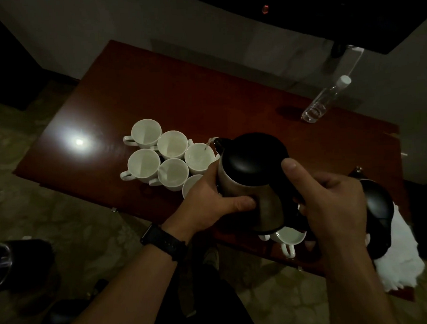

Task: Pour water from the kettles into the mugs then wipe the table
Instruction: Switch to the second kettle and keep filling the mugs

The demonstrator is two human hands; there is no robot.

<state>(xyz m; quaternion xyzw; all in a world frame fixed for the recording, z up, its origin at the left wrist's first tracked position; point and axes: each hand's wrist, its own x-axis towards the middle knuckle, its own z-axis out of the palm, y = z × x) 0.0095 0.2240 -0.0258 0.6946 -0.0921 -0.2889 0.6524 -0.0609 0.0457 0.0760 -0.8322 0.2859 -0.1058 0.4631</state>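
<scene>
Steel-bodied, the kettle (251, 165) is held tilted so that a thin stream is sent from its spout into the white mug (199, 157) just under it. Its handle is gripped by the curled right hand (331, 205), thumb on the lid. Its body is cupped by the left hand (209, 201), probably for steadiness. A white cloth (403, 263) is laid right of the kettle, likely for wiping.

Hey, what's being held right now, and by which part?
The kettle, by both. The right grip wraps its black handle, thumb against the lid; the left grip holds the steel body from the side.
</scene>
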